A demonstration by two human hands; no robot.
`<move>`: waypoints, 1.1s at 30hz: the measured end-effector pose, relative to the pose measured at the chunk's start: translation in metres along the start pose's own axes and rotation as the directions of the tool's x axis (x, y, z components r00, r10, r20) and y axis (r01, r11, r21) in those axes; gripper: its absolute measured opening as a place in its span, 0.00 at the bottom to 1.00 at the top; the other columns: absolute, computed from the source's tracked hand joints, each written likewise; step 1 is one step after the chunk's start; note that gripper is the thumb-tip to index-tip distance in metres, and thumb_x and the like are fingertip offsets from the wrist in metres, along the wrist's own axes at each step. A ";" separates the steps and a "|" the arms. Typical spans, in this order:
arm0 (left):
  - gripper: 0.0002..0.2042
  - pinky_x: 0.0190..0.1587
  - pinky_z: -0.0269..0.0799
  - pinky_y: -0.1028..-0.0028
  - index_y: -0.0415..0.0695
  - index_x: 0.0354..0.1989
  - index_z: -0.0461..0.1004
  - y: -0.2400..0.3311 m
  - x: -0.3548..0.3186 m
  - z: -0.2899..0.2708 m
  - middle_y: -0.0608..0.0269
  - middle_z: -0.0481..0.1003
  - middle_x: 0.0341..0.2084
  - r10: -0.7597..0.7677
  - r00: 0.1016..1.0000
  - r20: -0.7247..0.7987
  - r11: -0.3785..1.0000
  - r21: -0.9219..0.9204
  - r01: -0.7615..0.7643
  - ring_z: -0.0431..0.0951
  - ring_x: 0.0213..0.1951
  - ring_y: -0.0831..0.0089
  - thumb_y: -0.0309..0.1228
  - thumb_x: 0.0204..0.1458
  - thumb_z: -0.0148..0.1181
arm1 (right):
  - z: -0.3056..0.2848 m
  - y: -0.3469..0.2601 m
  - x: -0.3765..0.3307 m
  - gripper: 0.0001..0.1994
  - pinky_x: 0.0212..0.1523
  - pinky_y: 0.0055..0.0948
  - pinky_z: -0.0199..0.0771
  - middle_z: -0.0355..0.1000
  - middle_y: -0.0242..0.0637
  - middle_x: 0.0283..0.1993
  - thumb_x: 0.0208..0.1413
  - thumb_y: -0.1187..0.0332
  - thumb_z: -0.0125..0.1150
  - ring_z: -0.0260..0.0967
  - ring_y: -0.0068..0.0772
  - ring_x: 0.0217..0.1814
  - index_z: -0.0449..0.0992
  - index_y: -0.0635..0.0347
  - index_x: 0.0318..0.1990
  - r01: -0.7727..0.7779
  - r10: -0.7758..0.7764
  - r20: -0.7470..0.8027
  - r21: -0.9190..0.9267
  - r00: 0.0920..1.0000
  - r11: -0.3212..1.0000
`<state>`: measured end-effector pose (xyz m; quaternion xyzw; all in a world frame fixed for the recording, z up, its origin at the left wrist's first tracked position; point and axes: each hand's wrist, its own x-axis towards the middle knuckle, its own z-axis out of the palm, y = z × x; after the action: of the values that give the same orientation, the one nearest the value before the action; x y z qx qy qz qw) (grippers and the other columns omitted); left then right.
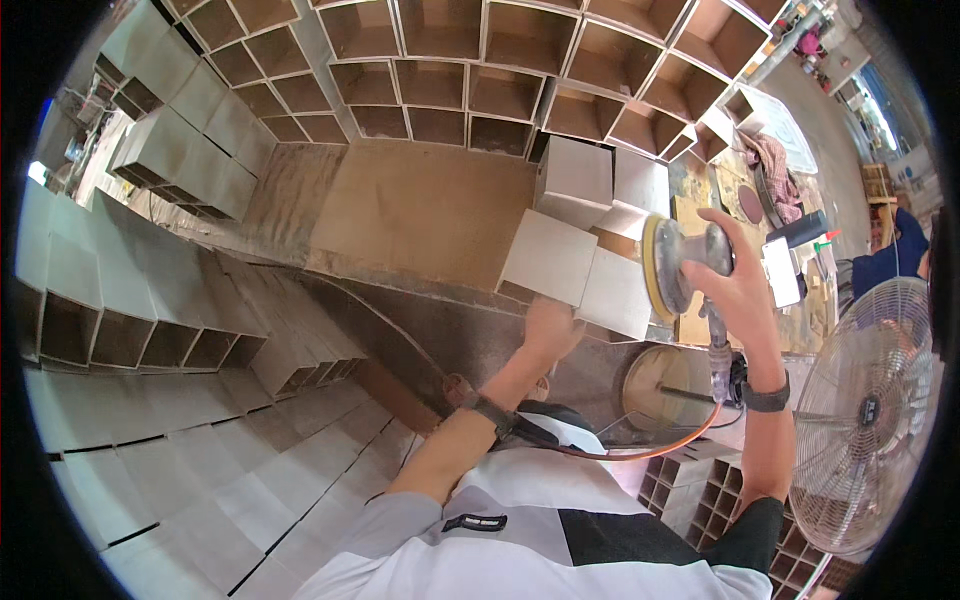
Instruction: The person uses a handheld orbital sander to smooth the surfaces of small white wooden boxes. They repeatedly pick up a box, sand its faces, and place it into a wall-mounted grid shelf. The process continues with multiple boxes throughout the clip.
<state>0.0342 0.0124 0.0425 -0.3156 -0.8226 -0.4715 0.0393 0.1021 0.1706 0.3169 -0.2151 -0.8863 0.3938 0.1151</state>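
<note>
My right hand [742, 290] is wrapped round the body of a grey orbital sander [680, 262], raised on its side with its round yellow pad turned left. Close to that pad is a pale box [614, 294]. My left hand [551, 328] is closed at the near lower edge of another pale open-ended box [548, 256]; part of its fingers is hidden behind that edge. Two more pale boxes stand just behind, one of them this box [576, 180]. An orange air hose [690, 436] runs from the sander's lower end across my front.
Stacked open boxes [430, 85] wall off the far side, with more stacks [150, 310] to the left. On the workbench [400, 205] at right lie a phone [781, 272] and a checked cloth [775, 170]. A large fan [865, 415] stands at the right; another person [895, 250] is beyond.
</note>
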 end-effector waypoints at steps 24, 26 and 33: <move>0.08 0.29 0.75 0.55 0.50 0.28 0.82 -0.016 0.006 0.031 0.59 0.79 0.22 -0.021 0.996 0.084 0.966 0.260 -0.001 0.80 0.26 0.55 0.38 0.44 0.65 | 0.029 0.002 0.026 0.30 0.49 0.41 0.72 0.67 0.46 0.43 0.45 0.61 0.69 0.72 0.50 0.45 0.70 0.52 0.59 0.153 -0.119 0.125 -0.322 0.985 0.934; 0.09 0.33 0.75 0.54 0.49 0.30 0.82 -0.019 0.004 0.031 0.57 0.79 0.25 -0.068 0.983 0.168 0.965 0.260 0.022 0.81 0.30 0.54 0.39 0.44 0.65 | 0.051 0.003 0.031 0.30 0.48 0.43 0.73 0.68 0.48 0.45 0.45 0.61 0.69 0.72 0.51 0.46 0.71 0.51 0.59 0.202 -0.158 0.155 -0.337 0.975 0.920; 0.18 0.53 0.68 0.51 0.43 0.48 0.76 -0.014 0.013 0.031 0.47 0.77 0.44 0.026 0.987 -0.158 0.998 -0.045 -0.034 0.74 0.51 0.48 0.37 0.50 0.61 | 0.116 -0.001 0.038 0.29 0.46 0.48 0.76 0.67 0.53 0.48 0.45 0.62 0.68 0.72 0.59 0.46 0.70 0.51 0.58 0.421 -0.307 0.316 -0.413 0.898 0.807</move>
<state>0.0233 0.0382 0.0199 -0.2906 -0.8006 -0.5137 0.1035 0.0250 0.1131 0.2416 -0.0135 -0.9868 0.1591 0.0281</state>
